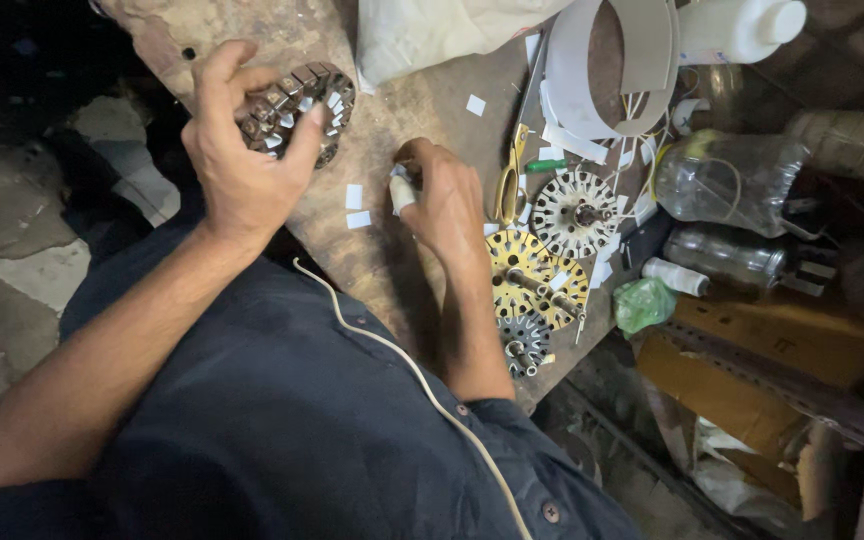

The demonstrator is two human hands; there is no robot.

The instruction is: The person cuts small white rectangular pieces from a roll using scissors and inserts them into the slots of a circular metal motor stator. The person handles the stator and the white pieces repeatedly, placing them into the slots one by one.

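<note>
Now lining stator (297, 110) slots: left hand (242, 160) grips stator, right hand (442, 195) pinches paper slip (402, 190) near table (392, 260) middle. Next likely needs slip aligned to slot.

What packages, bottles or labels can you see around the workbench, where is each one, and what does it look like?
White plastic bottle: top right, lying sideways, white cap.
Clear plastic bottle: right of the bench, on its side, crumpled, no label visible.
Glass jar: just below it, lying down, dusty.
White sack: top centre, soft and bulging.
Green plastic bag: right bench edge, small, scrunched.
Cardboard boxes: lower right, brown, worn.
No screens or signs.
</note>
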